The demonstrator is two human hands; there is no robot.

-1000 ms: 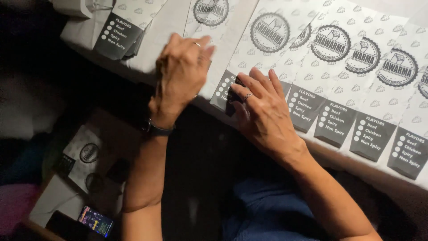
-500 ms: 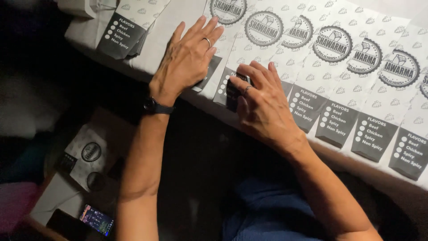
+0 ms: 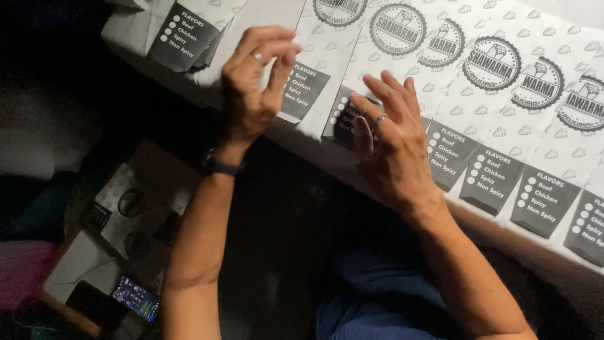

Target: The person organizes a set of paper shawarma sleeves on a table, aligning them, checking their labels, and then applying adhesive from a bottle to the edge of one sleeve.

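1. Across the upper half of the view, a white table top carries a long overlapping row of white printed paper sleeves, each with a round dark stamp and a dark grey tab with a white checklist at its lower end. The row runs from upper left down to the right edge.
2. Below the table edge, a loose pile of the same white paper sleeves lies in shadow, with a lit phone screen beside it.
3. Right hand: flat, fingers spread and released, pressing on the sleeve in the middle of the row, fingertips over its dark tab. Nothing gripped. Position much as half a second ago.
4. Left hand: half a second ago it lay flat on the row; now lifted clear, fingers curled toward the thumb, empty as far as shows. It hovers just above the neighbouring sleeve.
5. Reading: the sleeve under the left hand looks set down and let go, while the right keeps the row from sliding.
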